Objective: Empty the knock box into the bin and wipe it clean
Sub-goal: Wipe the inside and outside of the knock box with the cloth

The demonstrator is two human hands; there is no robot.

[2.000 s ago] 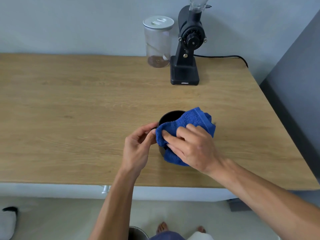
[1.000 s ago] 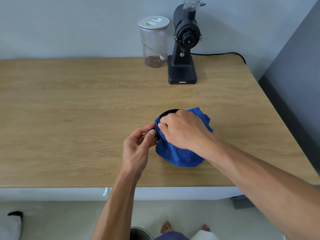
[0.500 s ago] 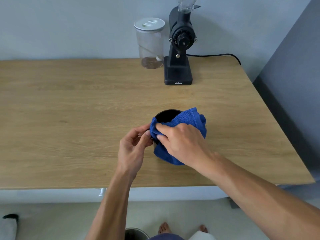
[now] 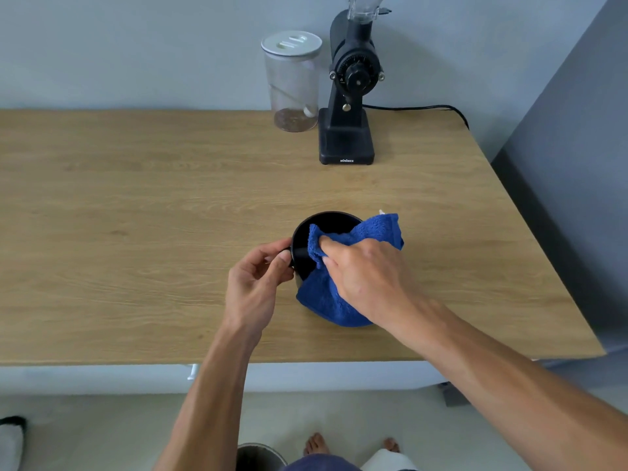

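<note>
Knock box (image 4: 302, 246) near side under blue cloth (image 4: 334, 302); grinder (image 4: 350, 96) hopper cropped at top.

Looks like home coffee corner. Black coffee grinder (image 4: 350, 96) stands at top middle, cord (image 4: 418, 108) running right. Clear jar (image 4: 293, 85) with white lid just left of it, brown bits at bottom. Long wood table (image 4: 136, 198) against plain pale wall (image 4: 136, 45). Bare feet (image 4: 316, 444) on floor, bottom middle.
</note>
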